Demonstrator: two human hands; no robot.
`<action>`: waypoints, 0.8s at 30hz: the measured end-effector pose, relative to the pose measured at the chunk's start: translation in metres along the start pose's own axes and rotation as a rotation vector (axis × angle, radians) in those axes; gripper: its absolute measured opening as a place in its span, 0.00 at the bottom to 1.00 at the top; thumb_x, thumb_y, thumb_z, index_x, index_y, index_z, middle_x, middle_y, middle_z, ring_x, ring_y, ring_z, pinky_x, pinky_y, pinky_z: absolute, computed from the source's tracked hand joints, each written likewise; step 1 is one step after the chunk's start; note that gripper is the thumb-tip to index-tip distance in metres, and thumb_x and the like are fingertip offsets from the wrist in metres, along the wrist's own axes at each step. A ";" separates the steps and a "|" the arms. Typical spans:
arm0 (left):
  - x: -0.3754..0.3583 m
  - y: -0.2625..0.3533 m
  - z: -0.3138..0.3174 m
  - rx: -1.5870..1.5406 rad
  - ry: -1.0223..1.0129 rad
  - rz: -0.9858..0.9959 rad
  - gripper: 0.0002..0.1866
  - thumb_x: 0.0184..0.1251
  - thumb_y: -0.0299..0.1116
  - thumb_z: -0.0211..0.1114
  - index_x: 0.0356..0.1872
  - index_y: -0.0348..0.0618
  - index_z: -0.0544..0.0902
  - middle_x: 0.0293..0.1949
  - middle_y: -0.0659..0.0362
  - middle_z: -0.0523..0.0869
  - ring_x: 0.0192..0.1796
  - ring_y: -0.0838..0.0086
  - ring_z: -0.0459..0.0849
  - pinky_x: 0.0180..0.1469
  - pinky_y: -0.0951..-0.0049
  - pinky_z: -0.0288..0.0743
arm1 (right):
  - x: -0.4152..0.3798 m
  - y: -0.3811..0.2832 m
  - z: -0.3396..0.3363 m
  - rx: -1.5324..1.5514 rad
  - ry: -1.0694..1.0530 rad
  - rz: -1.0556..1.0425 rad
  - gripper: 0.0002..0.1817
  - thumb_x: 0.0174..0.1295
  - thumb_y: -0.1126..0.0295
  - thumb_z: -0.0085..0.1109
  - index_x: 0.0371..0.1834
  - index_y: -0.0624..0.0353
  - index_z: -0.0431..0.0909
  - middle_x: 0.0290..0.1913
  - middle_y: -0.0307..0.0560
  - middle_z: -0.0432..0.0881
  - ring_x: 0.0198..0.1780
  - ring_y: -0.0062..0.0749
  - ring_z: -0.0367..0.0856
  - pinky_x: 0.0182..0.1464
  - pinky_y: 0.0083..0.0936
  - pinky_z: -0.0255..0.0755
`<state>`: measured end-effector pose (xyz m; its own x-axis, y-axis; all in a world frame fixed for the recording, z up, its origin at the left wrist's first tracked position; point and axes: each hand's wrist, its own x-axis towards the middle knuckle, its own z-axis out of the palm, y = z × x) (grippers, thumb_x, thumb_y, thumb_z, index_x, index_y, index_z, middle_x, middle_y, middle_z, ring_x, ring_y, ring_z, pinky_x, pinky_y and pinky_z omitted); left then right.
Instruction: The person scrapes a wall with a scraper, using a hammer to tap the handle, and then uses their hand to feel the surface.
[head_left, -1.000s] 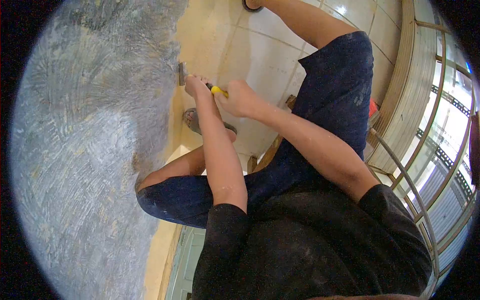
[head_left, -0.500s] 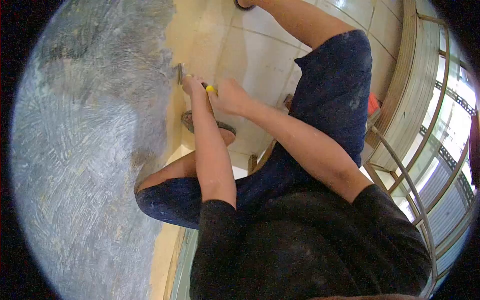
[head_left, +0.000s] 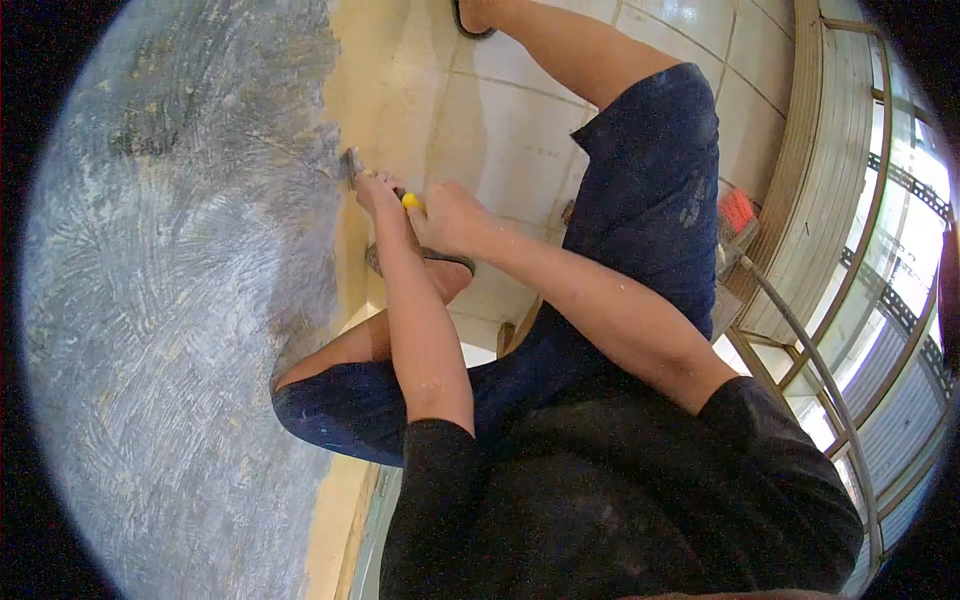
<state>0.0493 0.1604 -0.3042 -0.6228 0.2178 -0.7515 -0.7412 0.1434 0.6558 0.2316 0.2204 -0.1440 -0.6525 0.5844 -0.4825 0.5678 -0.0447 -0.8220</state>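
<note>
My left hand [head_left: 377, 193] is closed round the front part of a scraper [head_left: 352, 166] with a black and yellow handle. The scraper's metal head touches or nearly touches the edge of the rough grey coating on the wall [head_left: 170, 300]. A little to the right, my right hand [head_left: 450, 217] is closed at the yellow rear end of the same handle. The fingers of both hands cover much of the tool. Beside the coating runs a smooth yellowish strip [head_left: 357, 90].
My bent legs, in dark blue shorts [head_left: 650, 180], flank the hands, with one sandalled foot just below them. Pale floor tiles [head_left: 530, 130] lie beyond. At the right are a red object [head_left: 737, 211], a ridged ledge and a curved metal rail [head_left: 800, 320].
Both hands and the scraper have shifted slightly down in the view, and the scraper's head has moved a little left and tilted. The whole view has also shifted slightly.
</note>
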 end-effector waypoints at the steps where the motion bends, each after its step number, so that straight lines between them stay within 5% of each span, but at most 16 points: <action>1: -0.015 0.006 0.002 0.002 0.002 0.005 0.10 0.69 0.39 0.49 0.33 0.43 0.69 0.23 0.56 0.71 0.20 0.68 0.68 0.21 0.65 0.63 | -0.006 0.002 0.004 0.004 -0.001 -0.003 0.16 0.61 0.64 0.57 0.30 0.71 0.82 0.29 0.74 0.80 0.33 0.67 0.82 0.40 0.51 0.76; 4: -0.023 0.011 0.018 -0.053 0.259 0.016 0.10 0.69 0.38 0.49 0.36 0.41 0.71 0.25 0.54 0.74 0.20 0.66 0.71 0.21 0.66 0.65 | -0.002 0.004 0.005 -0.032 0.005 -0.143 0.17 0.61 0.64 0.58 0.30 0.73 0.81 0.29 0.75 0.80 0.34 0.67 0.83 0.41 0.51 0.77; 7: 0.007 -0.012 0.021 0.071 0.341 0.101 0.12 0.69 0.39 0.50 0.37 0.41 0.72 0.28 0.52 0.76 0.22 0.64 0.73 0.21 0.65 0.67 | 0.010 0.007 0.002 -0.042 0.008 0.025 0.17 0.62 0.64 0.58 0.30 0.73 0.81 0.30 0.75 0.80 0.35 0.67 0.83 0.41 0.52 0.76; 11: 0.010 0.000 0.009 0.004 0.089 -0.012 0.11 0.68 0.40 0.49 0.35 0.42 0.70 0.28 0.52 0.76 0.21 0.66 0.70 0.21 0.66 0.65 | 0.002 0.002 -0.005 -0.035 0.021 -0.035 0.18 0.62 0.63 0.58 0.31 0.72 0.82 0.31 0.75 0.81 0.36 0.67 0.83 0.42 0.53 0.76; 16: -0.025 0.009 0.023 -0.009 0.281 -0.037 0.09 0.66 0.39 0.47 0.32 0.46 0.68 0.23 0.58 0.72 0.18 0.70 0.65 0.19 0.69 0.59 | -0.002 0.005 0.000 -0.059 -0.026 -0.042 0.18 0.61 0.62 0.59 0.33 0.72 0.83 0.32 0.74 0.81 0.36 0.67 0.83 0.42 0.53 0.77; 18: -0.005 -0.001 0.024 0.023 0.005 0.018 0.09 0.67 0.40 0.47 0.30 0.49 0.66 0.19 0.62 0.67 0.17 0.73 0.62 0.18 0.69 0.56 | 0.014 0.005 -0.002 -0.037 -0.018 0.005 0.18 0.61 0.62 0.59 0.33 0.72 0.83 0.32 0.73 0.81 0.35 0.67 0.83 0.42 0.52 0.77; 24: -0.035 0.025 0.024 -0.069 0.105 -0.096 0.10 0.68 0.40 0.45 0.28 0.49 0.63 0.16 0.65 0.61 0.15 0.76 0.57 0.18 0.70 0.53 | -0.010 0.000 0.002 -0.034 0.063 -0.115 0.16 0.60 0.64 0.58 0.29 0.71 0.82 0.30 0.72 0.81 0.33 0.67 0.82 0.39 0.52 0.77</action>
<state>0.0590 0.1794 -0.2599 -0.5684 0.1040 -0.8162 -0.8116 0.0917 0.5769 0.2369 0.2128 -0.1395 -0.6820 0.6340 -0.3645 0.5081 0.0523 -0.8597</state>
